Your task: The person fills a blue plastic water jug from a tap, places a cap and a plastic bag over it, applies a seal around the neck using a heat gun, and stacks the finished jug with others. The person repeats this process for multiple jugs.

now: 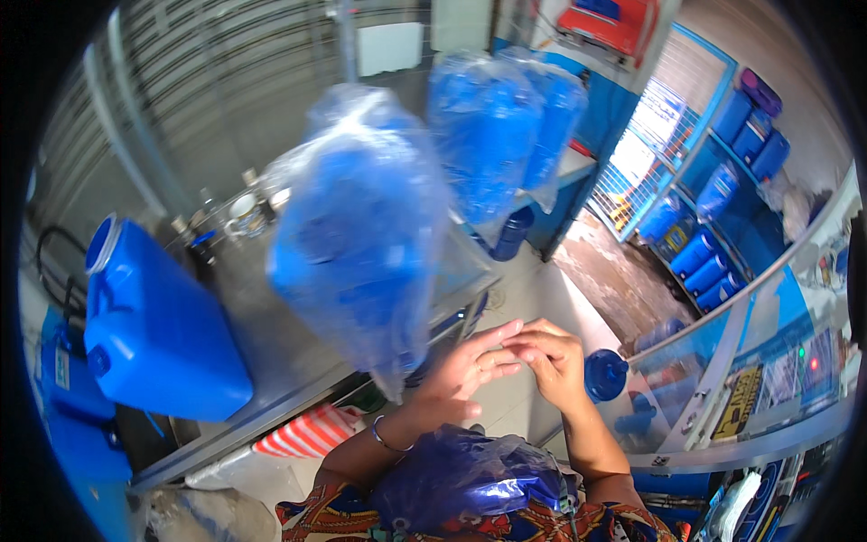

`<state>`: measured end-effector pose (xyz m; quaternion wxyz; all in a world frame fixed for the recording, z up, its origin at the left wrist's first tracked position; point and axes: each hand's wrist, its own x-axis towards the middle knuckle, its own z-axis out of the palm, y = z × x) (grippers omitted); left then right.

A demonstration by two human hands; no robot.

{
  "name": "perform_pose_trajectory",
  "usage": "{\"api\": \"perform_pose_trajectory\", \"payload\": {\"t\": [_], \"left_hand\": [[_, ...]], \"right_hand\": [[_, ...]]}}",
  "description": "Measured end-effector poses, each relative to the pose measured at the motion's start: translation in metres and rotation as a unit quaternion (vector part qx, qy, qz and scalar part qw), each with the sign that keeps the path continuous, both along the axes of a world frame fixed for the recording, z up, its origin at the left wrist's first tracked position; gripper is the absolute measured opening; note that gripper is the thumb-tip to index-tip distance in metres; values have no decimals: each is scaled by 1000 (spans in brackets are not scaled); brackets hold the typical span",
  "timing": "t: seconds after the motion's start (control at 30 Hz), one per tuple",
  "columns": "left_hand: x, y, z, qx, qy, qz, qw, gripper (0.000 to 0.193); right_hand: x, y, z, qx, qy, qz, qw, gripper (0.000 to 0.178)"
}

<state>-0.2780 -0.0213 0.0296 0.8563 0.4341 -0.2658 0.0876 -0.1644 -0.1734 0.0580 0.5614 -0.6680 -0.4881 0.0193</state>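
My left hand (471, 369) is stretched out in front of my body, fingers extended and thumb apart, with a bangle on its wrist. Bent over its fingertips are the fingers of my right hand (551, 357), which closes on them; no separate object shows between the hands. Below them, against my body, is a shiny purple-blue plastic bundle (479, 479). The nearest large thing is a blue container wrapped in clear plastic (357, 235), standing on the metal counter (280, 352) to the left. An unwrapped blue jerrycan (163, 325) with a pale neck ring leans farther left.
More wrapped blue containers (488, 126) stand at the counter's far end. A round blue water jug (605, 375) sits right of my hands beside a glass display case (722, 379). Blue shelves (722, 217) hold several containers. A red-and-white striped bag (312, 432) lies below the counter edge.
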Motion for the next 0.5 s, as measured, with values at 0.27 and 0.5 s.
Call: {"api": "perform_pose_trajectory", "payload": {"t": [0.27,0.5], "left_hand": [[152,-90,-14,-126,108,-99,981,89],[265,-125,-26,-144,153,-158,965,88]], "right_hand": [[122,-104,-41,43,262,-30,964,34],[211,-140,-70,41,271,-62,960,30]]}}
